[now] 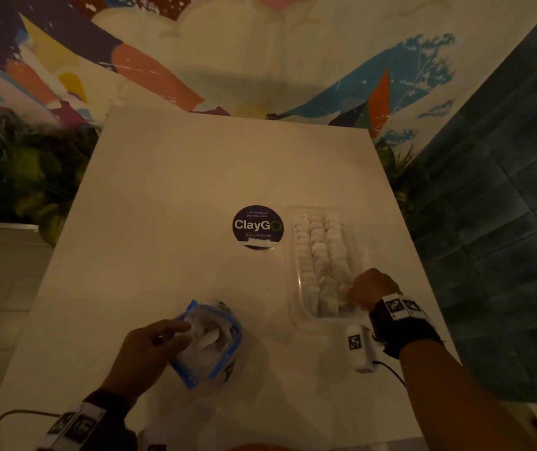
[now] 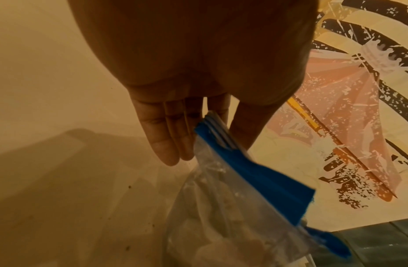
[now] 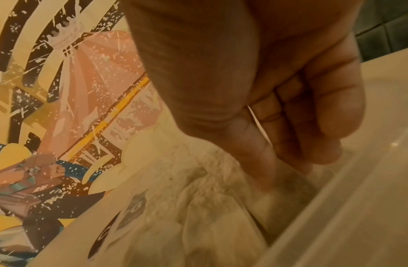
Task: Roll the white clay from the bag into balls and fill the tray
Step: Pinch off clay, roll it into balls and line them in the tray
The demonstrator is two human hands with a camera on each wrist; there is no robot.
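Tray (image 1: 302,309) nearly full, bag (image 1: 207,345) in my left hand (image 1: 150,346)

Tray at 2 o'clock, balls (image 1: 320,255) soft, likely dent easily; bag at 7 o'clock, limp and light, pinched at its blue rim; right hand (image 1: 371,289) narrow, fingertips (image 3: 296,159) among the balls; holding one, cannot tell.

Right hand (image 1: 369,289) fingertips hidden among clay balls (image 1: 322,258) at tray's (image 1: 302,307) 5 o'clock corner, so grip unclear; bag (image 1: 207,343) contents blurred, cut off at wrist-view btm edge.
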